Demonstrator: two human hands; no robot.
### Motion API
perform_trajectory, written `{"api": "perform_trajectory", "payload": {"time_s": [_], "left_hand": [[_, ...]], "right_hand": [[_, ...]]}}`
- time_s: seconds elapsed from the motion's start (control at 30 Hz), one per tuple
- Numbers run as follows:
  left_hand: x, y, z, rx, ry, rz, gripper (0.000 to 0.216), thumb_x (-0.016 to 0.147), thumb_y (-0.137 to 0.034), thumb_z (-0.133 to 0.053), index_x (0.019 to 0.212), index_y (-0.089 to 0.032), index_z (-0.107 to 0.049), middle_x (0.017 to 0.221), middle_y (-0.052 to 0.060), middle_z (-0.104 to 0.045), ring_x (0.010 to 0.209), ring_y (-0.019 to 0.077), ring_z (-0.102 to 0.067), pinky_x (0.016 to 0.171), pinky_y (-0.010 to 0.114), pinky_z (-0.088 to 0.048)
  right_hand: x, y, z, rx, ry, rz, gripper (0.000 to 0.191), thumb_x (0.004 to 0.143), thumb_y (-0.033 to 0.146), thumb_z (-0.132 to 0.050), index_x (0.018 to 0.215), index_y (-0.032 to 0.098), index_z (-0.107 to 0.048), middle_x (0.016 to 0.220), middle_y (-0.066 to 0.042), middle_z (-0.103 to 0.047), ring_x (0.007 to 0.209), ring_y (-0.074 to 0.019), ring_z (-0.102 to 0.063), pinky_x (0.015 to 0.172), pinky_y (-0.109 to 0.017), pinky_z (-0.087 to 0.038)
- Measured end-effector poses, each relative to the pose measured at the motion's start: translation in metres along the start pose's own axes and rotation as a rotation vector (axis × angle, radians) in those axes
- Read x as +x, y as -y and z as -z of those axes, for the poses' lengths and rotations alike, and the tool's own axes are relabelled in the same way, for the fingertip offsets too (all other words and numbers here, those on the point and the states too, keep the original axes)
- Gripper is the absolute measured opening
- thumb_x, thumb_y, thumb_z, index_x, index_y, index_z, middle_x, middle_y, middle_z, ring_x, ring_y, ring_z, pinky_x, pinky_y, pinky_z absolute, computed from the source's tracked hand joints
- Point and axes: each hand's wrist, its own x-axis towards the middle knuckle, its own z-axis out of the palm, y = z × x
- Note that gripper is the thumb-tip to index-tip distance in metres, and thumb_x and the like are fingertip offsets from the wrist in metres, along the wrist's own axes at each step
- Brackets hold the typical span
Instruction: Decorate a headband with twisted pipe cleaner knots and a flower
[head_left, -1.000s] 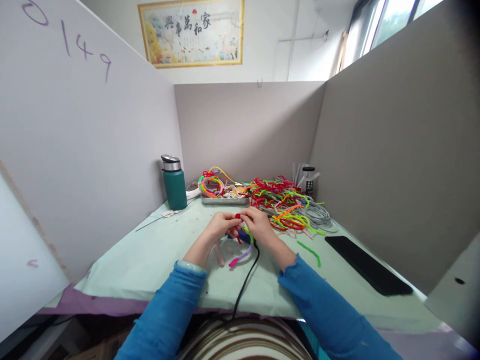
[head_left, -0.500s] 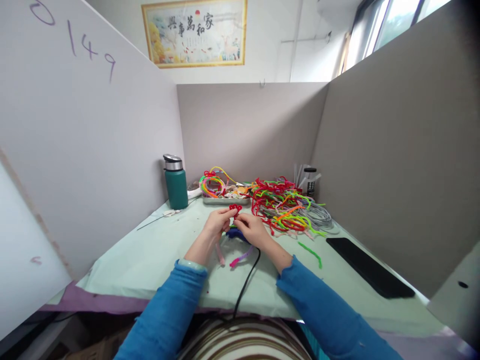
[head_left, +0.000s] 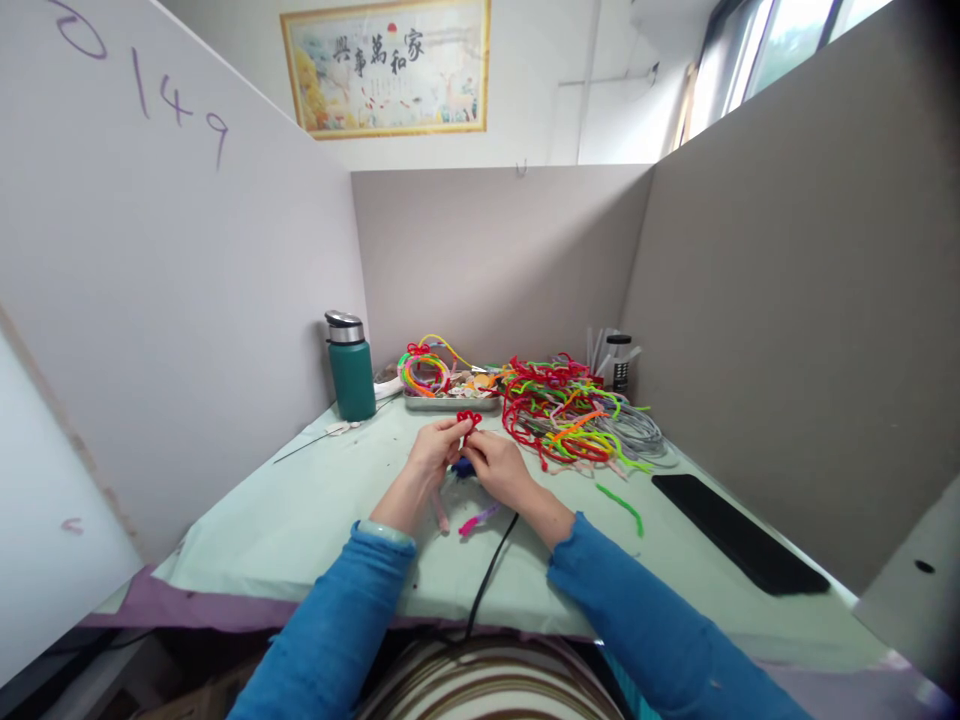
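Note:
A small looped shape of red pipe cleaner (head_left: 469, 417) stands up between my fingertips, above the middle of the table. My left hand (head_left: 435, 446) pinches it from the left. From the right, my right hand (head_left: 493, 462) has its fingers closed at the lower part of the red loops. Partly hidden beneath my hands lies a dark blue thing (head_left: 463, 468) whose kind I cannot make out. Close to my wrists are a pale pink fuzzy piece (head_left: 440, 512) and a pink and purple fuzzy piece (head_left: 478, 521). A black cable (head_left: 491, 580) runs towards me.
A heap of coloured pipe cleaners (head_left: 562, 410) lies at the back right, near a metal tray (head_left: 450, 404) of small pieces. A green bottle (head_left: 352, 380) stands back left. A black slab (head_left: 739, 535) and a green pipe cleaner (head_left: 621, 508) lie at right. Grey panels (head_left: 495, 260) enclose the table.
My right hand has moved slightly left and its fingers have shifted on the red pipe cleaner, covering more of the dark blue thing. My left hand stays nearly still.

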Motion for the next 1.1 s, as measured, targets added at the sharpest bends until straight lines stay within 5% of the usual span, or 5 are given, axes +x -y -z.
{"api": "perform_trajectory", "payload": {"time_s": [0.23,0.67,0.93,1.1], "left_hand": [[0.000,-0.001,-0.001,0.054,-0.070,0.004,0.037,0.058,-0.040,-0.078,0.059,-0.014,-0.051,0.040,-0.009,-0.031,0.036,0.0027,-0.026,0.039,0.022,-0.018],[-0.002,-0.006,0.002,0.061,0.005,-0.045,0.033,0.061,-0.041,-0.076,0.067,-0.012,-0.060,0.040,-0.008,-0.033,0.035,0.0024,-0.024,0.038,0.021,-0.017],[-0.005,-0.009,-0.002,0.175,0.017,-0.020,0.033,0.061,-0.040,-0.074,0.071,-0.011,-0.064,0.049,-0.001,-0.054,0.036,0.0058,-0.042,0.041,0.021,-0.033],[-0.007,-0.007,-0.005,0.204,0.089,0.042,0.032,0.060,-0.036,-0.076,0.074,-0.009,-0.066,0.048,0.000,-0.055,0.038,0.0071,-0.047,0.042,0.020,-0.036]], "right_hand": [[0.000,0.000,0.000,-0.004,0.017,0.016,0.016,0.086,0.016,-0.047,0.075,0.020,-0.058,0.075,-0.002,-0.058,0.068,-0.0145,-0.052,0.063,-0.024,-0.034],[0.001,-0.003,0.009,0.055,0.030,-0.015,0.018,0.087,0.026,-0.050,0.073,0.020,-0.060,0.074,-0.001,-0.059,0.067,-0.0132,-0.052,0.062,-0.024,-0.035],[0.008,-0.010,0.028,0.324,-0.172,-0.220,0.025,0.084,0.040,-0.051,0.090,0.018,-0.061,0.074,-0.001,-0.062,0.064,-0.0135,-0.054,0.060,-0.024,-0.040],[0.010,-0.010,0.024,0.321,-0.203,-0.250,0.021,0.080,0.036,-0.053,0.073,0.017,-0.060,0.063,0.001,-0.058,0.058,-0.0128,-0.051,0.056,-0.023,-0.038]]}}
